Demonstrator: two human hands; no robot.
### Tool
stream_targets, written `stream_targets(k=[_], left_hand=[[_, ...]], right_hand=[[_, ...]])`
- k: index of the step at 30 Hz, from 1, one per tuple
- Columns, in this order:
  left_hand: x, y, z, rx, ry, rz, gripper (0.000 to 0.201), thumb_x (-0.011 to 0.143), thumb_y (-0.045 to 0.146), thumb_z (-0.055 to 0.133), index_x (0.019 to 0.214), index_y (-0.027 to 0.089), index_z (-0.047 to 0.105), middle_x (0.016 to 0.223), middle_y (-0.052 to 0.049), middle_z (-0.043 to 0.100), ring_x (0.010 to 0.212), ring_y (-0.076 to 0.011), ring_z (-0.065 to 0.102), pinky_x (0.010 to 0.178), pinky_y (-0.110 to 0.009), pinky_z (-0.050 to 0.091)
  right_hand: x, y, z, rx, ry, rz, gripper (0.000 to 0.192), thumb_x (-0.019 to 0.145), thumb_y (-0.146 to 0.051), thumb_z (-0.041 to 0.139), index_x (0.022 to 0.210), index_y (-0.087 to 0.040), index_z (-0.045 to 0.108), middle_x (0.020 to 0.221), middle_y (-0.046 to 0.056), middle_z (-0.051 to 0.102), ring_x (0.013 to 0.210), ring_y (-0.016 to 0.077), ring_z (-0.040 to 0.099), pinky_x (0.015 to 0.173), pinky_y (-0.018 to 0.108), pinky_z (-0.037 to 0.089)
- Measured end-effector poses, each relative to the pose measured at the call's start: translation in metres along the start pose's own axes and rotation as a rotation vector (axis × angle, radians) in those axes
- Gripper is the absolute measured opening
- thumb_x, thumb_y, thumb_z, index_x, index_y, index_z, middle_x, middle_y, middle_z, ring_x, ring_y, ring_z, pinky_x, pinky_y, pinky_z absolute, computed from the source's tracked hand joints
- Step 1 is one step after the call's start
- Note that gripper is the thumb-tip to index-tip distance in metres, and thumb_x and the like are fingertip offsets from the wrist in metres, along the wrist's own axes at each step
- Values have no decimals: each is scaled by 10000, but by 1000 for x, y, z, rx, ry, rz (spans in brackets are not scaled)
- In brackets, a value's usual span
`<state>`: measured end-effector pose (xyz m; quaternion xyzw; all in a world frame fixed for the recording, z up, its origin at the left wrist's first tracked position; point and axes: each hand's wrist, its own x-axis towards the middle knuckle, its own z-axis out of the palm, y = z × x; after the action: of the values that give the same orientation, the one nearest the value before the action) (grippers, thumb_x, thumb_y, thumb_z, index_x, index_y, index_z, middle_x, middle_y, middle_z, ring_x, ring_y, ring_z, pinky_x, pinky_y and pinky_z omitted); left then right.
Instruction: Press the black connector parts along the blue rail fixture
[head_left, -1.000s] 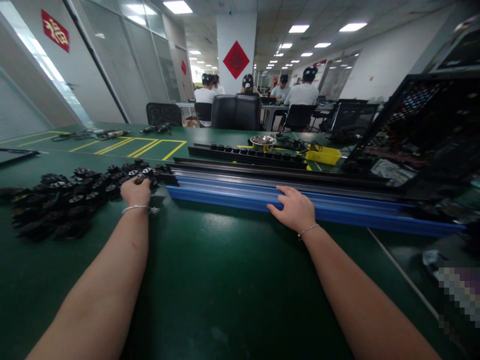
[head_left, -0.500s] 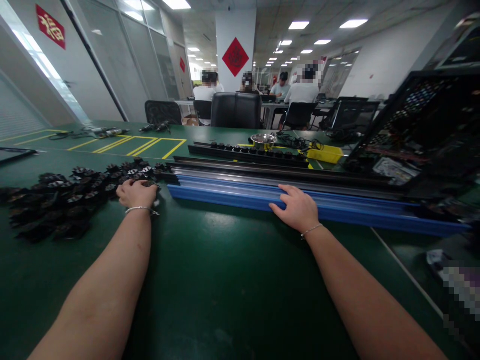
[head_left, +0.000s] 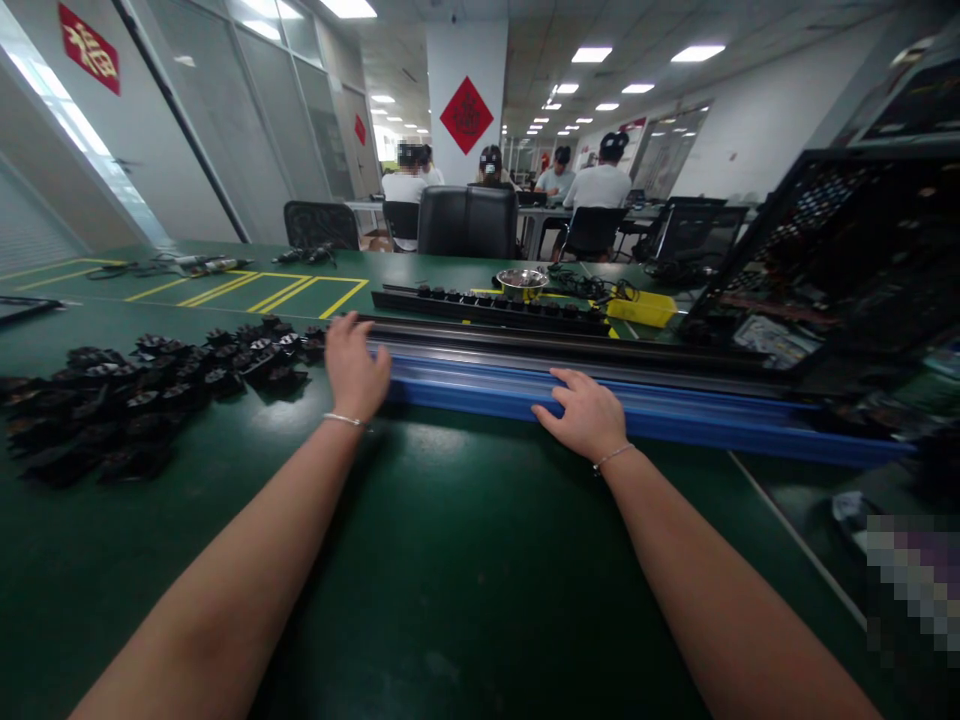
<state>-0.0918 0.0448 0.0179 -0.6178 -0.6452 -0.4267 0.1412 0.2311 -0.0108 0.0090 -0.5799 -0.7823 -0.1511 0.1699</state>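
My left hand point(head_left: 355, 368) reaches over the left end of the long rails, fingers stretched forward and thumb apart. I see nothing held in it, though its palm side is hidden. My right hand point(head_left: 589, 412) is on the long blue rail point(head_left: 472, 390), thumb against the near wall and fingers over the top edge, gripping it. Directly behind the blue rail run dark metal rails point(head_left: 525, 343), parallel to it. To the left of my left hand lies a pile of small black parts point(head_left: 172, 385) with shiny metal bits.
On the green table point(head_left: 450, 560), another black rail point(head_left: 487, 308) carries a row of small parts. Behind it are a metal bowl point(head_left: 523, 282), black cables and a yellow tray point(head_left: 641, 308). A dark perforated frame point(head_left: 780, 250) stands at right. Several people sit in the background.
My left hand has moved right and forward, from the edge of the black pile to the left end of the rails. My right hand stays on the blue rail.
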Motion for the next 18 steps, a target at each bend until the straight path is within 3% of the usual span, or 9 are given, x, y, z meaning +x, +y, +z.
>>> stream_targets(k=[3, 5, 10, 14, 18], left_hand=[[-23, 51, 12, -42, -199, 300, 385, 871, 325, 449, 1235, 212, 503, 1443, -81, 393, 1376, -254, 258, 1117, -463, 234], [-38, 69, 17, -31, -271, 372, 388, 897, 361, 418, 1250, 224, 502, 1439, -72, 408, 1364, -256, 289, 1106, -475, 245], [-48, 68, 18, 25, -351, 464, 337, 941, 359, 332, 982, 255, 650, 1285, -26, 581, 1243, -240, 463, 1100, -527, 203], [-44, 66, 17, 38, -339, 469, 357, 934, 329, 357, 786, 234, 667, 1258, -20, 602, 1194, -233, 506, 1082, -528, 227], [-44, 69, 18, 21, -317, 446, 336, 913, 316, 400, 730, 229, 668, 1227, -22, 623, 1165, -235, 525, 1074, -525, 234]], right_hand=[[-1, -1, 1, 9, 22, -17, 352, 813, -477, 488, 814, -183, 682, 1289, 93, 557, 1165, 272, 498, 874, 421, 445], [-1, -2, 2, 45, 57, -24, 331, 818, -455, 486, 804, -186, 678, 1268, 94, 572, 1155, 266, 506, 878, 410, 443], [1, 17, -2, 152, 253, 44, 249, 843, -323, 442, 784, -194, 647, 1067, 79, 671, 1040, 223, 570, 925, 380, 403], [-11, 66, -9, 30, 515, 426, 258, 786, -266, 466, 971, -165, 615, 1211, 129, 588, 1170, 299, 469, 975, 473, 327], [-37, 120, -14, -19, 688, 1018, 551, 685, -258, 590, 1212, -117, 510, 1443, 210, 329, 1339, 385, 238, 1062, 562, 179]])
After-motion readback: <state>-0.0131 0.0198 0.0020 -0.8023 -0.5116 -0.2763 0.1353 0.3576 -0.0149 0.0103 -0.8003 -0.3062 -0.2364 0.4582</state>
